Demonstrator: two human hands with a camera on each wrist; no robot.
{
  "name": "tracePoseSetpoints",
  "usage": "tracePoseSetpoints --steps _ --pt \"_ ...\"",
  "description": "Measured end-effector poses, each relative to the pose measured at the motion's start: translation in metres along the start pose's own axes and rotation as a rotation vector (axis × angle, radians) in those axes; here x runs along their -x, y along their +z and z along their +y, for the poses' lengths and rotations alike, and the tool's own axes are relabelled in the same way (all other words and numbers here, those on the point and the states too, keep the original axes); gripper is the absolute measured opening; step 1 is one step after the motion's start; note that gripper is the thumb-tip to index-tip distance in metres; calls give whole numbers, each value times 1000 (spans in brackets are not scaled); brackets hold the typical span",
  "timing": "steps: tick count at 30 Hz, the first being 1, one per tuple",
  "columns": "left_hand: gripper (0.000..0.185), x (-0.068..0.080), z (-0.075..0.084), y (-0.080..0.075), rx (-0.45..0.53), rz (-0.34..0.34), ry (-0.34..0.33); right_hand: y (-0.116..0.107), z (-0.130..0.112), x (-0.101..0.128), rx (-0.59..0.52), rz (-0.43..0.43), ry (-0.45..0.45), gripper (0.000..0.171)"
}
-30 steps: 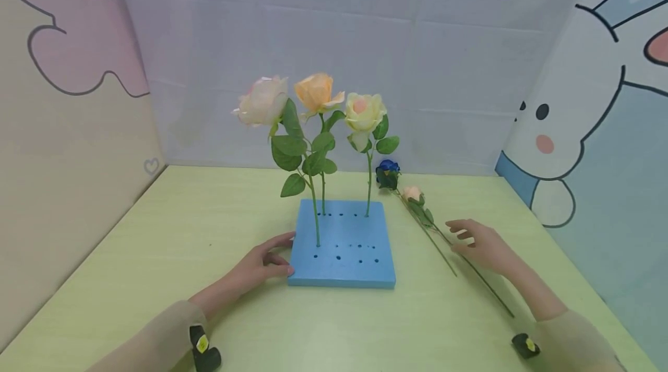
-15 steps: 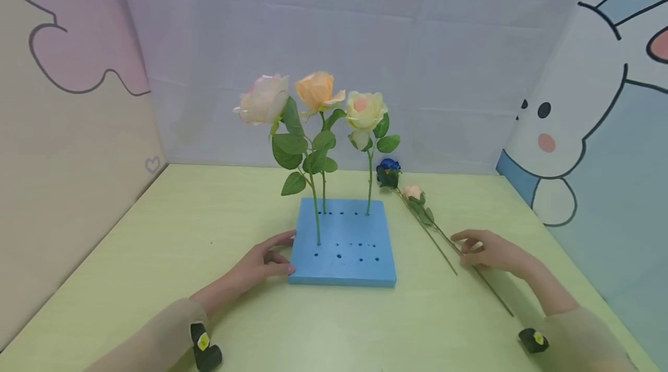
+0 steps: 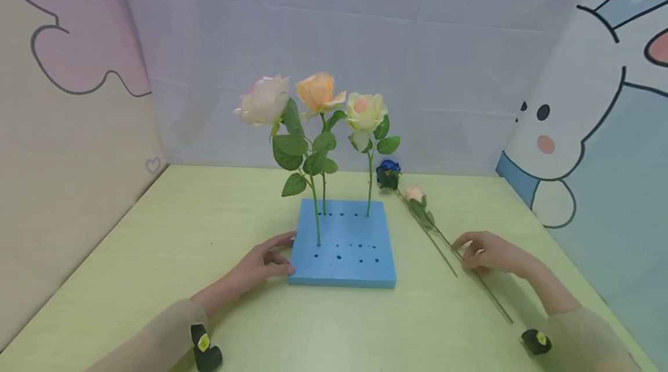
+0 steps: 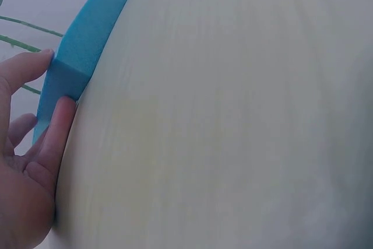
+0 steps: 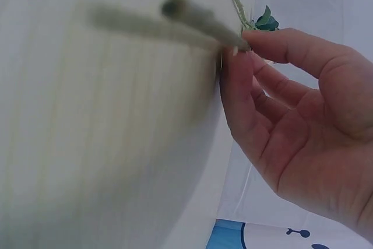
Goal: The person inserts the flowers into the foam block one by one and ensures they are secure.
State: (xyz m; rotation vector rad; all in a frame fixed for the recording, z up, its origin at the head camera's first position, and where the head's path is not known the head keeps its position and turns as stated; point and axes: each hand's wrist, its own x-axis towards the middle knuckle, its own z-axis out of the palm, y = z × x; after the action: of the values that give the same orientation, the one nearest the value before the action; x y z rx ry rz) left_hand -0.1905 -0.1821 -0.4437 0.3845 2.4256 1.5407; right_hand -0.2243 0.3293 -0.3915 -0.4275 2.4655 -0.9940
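Observation:
A light blue board with holes (image 3: 334,273) lies mid-table, bearing three upright roses: a pale pink one (image 3: 263,101), an orange one (image 3: 316,93) and a yellow-green one (image 3: 365,112). My left hand (image 3: 266,259) touches the board's left side, its thumb by the near corner and a finger farther back. On the right, my right hand (image 3: 490,253) pinches the stem of a small peach rose (image 3: 414,194) between thumb and fingers. The right wrist view shows that stem's cut end (image 5: 198,21) sticking out past the fingertips, above the table.
A blue rose (image 3: 388,175) lies left of the peach rose, its stem slanting toward the near right. A pale cloth wall (image 3: 443,70) stands behind the table (image 3: 219,204), and printed panels flank both sides.
My right hand has come down and nearer, its fingers closing on the peach rose's stem. The stem's near end has shifted slightly. My left hand stays at the board.

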Motion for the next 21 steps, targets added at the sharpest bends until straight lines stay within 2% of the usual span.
tracePoseSetpoints --steps 7,15,18,21 --pt "77 1 1 0 2 -9 15 1 1 -1 -135 -86 14 54" --pt "77 3 5 -1 18 -7 28 -5 8 6 -150 -191 -24 78" --pt "76 3 5 -1 13 -4 26 -8 8 8 -175 -218 -15 78" --pt "76 3 5 0 16 -5 23 -10 8 9 -193 -223 -17 69"
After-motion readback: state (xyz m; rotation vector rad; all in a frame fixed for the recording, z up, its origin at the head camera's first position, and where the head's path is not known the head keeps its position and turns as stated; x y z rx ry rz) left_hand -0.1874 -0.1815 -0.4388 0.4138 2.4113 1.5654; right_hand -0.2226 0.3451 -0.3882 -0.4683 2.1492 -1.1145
